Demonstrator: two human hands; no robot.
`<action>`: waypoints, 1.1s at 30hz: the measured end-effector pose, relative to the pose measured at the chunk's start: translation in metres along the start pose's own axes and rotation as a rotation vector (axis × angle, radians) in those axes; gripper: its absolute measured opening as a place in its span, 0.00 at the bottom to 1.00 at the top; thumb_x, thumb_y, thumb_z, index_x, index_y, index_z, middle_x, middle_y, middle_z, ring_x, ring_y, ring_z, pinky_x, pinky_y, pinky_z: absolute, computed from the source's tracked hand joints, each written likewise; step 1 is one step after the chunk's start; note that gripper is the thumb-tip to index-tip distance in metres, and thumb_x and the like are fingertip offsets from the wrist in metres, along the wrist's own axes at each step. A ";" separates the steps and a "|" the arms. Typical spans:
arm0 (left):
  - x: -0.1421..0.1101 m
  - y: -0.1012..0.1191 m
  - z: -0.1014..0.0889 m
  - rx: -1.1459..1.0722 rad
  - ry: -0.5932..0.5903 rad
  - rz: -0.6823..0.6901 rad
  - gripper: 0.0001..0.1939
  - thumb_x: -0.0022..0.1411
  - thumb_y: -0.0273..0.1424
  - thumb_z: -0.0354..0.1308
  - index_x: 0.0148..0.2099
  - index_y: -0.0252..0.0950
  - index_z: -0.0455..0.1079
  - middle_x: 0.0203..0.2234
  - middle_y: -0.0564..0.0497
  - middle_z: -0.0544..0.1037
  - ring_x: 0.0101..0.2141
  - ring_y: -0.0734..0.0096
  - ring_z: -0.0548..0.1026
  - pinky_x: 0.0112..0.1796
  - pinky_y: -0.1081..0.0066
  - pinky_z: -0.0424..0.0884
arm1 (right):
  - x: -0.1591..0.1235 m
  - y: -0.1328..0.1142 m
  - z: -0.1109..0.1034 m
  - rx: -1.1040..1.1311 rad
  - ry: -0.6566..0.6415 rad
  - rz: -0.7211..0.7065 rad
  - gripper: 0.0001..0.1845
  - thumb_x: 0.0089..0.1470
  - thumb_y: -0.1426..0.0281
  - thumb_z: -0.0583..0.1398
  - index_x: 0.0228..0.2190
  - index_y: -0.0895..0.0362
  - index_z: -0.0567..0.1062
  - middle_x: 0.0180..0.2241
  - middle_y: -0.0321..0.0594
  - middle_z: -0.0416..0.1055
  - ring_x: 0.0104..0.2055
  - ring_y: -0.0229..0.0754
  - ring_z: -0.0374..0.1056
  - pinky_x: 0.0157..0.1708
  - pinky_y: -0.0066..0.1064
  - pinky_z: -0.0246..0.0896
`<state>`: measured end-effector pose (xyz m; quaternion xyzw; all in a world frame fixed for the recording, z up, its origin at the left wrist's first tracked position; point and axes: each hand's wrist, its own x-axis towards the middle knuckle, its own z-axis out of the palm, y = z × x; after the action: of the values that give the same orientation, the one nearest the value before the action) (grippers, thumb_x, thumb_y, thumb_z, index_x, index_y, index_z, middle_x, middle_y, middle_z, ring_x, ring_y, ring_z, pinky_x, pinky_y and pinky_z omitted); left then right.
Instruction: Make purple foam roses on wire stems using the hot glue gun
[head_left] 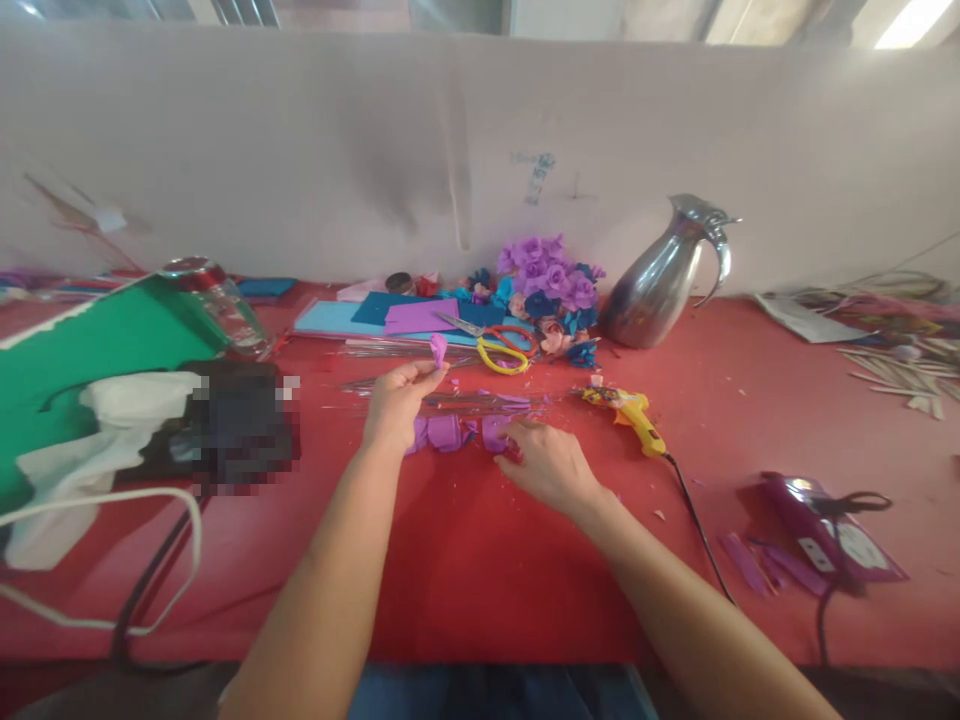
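My left hand [399, 402] is closed, thumb and finger pinching a small rolled purple paper bud [438, 347] held upright above the table. My right hand [551, 462] is lower and to the right, its curled fingers at the edge of a purple paper piece [494, 434] on the table. More curled purple paper pieces [444, 433] lie in a row between the hands. Just beyond them are thin wires [480, 402]. Yellow-and-red-handled scissors [504, 350] rest on coloured paper sheets [421, 316]. To the right lies a yellow glue gun [637, 420].
Purple, blue and pink paper flowers [551, 280] are heaped at the back beside a metal jug [664, 275]. A glass bottle [217, 305] and a black object [244, 425] stand left. A purple pouch [832, 530] and cords lie right. Sticks [911, 370] are at far right.
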<state>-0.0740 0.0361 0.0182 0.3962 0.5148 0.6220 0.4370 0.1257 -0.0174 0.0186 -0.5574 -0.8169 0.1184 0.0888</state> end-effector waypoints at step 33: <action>-0.008 -0.002 -0.002 -0.004 -0.236 -0.129 0.12 0.41 0.34 0.71 0.29 0.35 0.77 0.30 0.48 0.81 0.33 0.69 0.75 0.40 0.69 0.67 | 0.005 -0.001 0.011 0.034 0.118 -0.071 0.07 0.51 0.70 0.58 0.31 0.51 0.77 0.37 0.35 0.76 0.38 0.40 0.71 0.27 0.26 0.51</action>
<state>-0.0728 0.0285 0.0154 0.4318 0.4831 0.5427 0.5344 0.1200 -0.0145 0.0082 -0.5325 -0.8274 0.0960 0.1505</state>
